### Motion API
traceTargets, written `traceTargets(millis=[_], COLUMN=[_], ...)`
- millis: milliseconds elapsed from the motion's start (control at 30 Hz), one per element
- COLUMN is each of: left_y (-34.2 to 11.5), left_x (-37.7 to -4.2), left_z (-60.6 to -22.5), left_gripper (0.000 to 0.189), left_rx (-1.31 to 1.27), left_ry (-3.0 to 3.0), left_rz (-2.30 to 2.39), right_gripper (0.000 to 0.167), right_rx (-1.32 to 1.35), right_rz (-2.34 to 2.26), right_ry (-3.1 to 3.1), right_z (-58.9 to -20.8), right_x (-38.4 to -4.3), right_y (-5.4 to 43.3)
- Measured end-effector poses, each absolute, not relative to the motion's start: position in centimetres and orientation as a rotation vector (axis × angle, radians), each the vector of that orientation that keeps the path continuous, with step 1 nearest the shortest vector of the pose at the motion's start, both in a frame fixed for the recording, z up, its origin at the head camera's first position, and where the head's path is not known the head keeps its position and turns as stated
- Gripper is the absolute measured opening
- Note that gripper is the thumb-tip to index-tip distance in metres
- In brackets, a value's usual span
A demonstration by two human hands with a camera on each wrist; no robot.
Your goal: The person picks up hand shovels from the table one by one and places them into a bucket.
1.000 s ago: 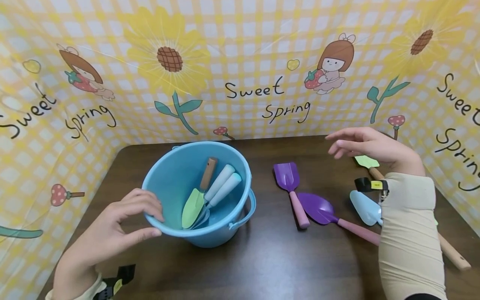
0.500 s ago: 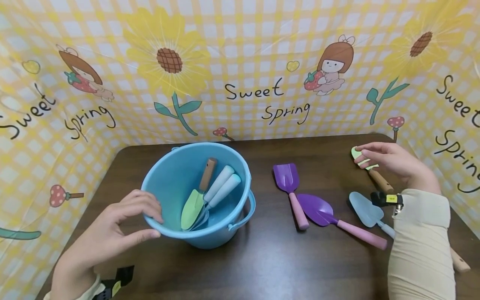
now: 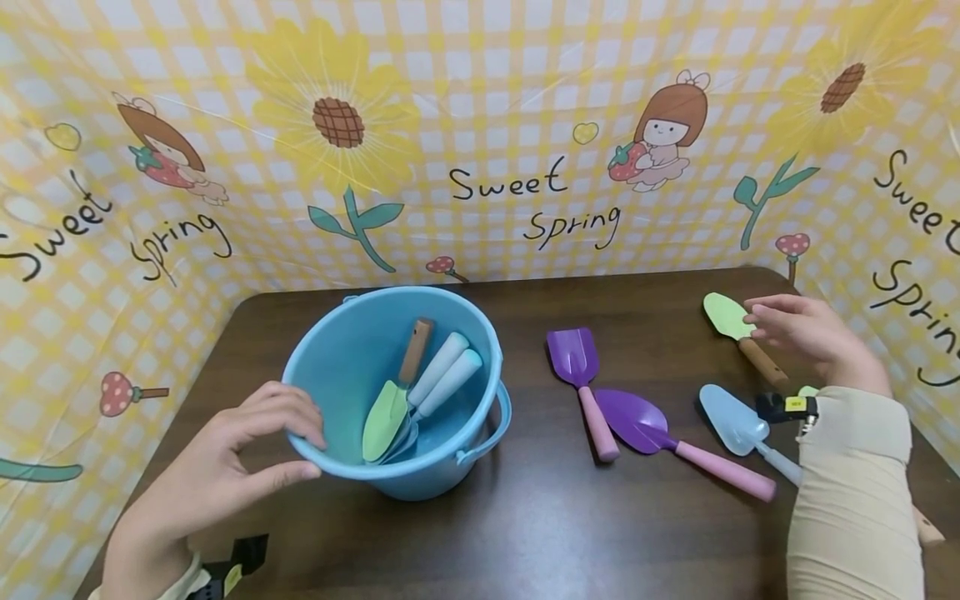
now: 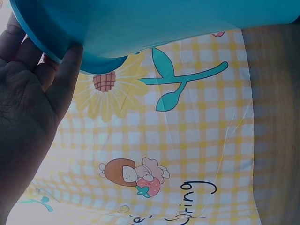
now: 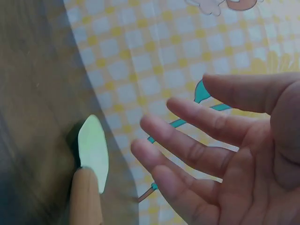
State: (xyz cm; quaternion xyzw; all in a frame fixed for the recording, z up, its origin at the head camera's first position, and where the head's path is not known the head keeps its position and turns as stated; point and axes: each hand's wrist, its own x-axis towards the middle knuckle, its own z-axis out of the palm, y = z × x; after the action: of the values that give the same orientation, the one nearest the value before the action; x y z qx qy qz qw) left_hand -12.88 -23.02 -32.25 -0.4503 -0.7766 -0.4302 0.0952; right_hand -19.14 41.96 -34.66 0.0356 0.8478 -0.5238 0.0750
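Blue plastic makes up the bucket (image 3: 352, 358) in the left fingers: the left hand (image 3: 202, 471) pinches its rim, fingers hooked over the inner side and thumb against the outside, presumably to stop it shifting. Inside, right of those fingers, a brown-handled green trowel (image 3: 385, 417) and two pale-blue-handled tools (image 3: 448, 385) lie handle-up, apparently propped by the far wall. The right hand (image 3: 817, 337) hovers with loosely bent, parted fingers, holding nothing; the right wrist view shows a gap between them and the wooden-handled green trowel (image 3: 726, 317) on the dark surface (image 3: 540, 533), just left of the fingertips. Its handle slants toward the person, which should make it easy to grip from that side. Nearer the person than the right fingers lies a light-blue trowel (image 3: 733, 421). Well left of those fingers, a square-bladed purple shovel (image 3: 576, 358) and a round-bladed purple shovel (image 3: 633, 419) lie close together; whether they touch I cannot tell
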Motion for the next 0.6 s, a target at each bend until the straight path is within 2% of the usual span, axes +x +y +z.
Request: traceTargets(millis=[100,400,600], left_y=[-23.1,-23.0,-23.1], left_x=[-12.9,-12.9,-12.8], left_z=[-32.3,-32.1,-32.1], left_gripper=[0.05,0.051,0.051], left_rx=[-1.341,-1.343,-1.332], left_ry=[-2.293,-2.295,-2.307], left_rz=[-1.282,-1.268,-1.247], right_gripper=[0.012,0.016,0.059], right_rx=[0.174,0.302,0.313], right_rz=[-1.516,-1.511,-1.326], right_ry=[2.573,2.458,2.444], right_z=[-35.0,-36.2,-36.9], right_x=[-19.1,-18.7,-18.9], right_y=[42.4,44.2,44.7])
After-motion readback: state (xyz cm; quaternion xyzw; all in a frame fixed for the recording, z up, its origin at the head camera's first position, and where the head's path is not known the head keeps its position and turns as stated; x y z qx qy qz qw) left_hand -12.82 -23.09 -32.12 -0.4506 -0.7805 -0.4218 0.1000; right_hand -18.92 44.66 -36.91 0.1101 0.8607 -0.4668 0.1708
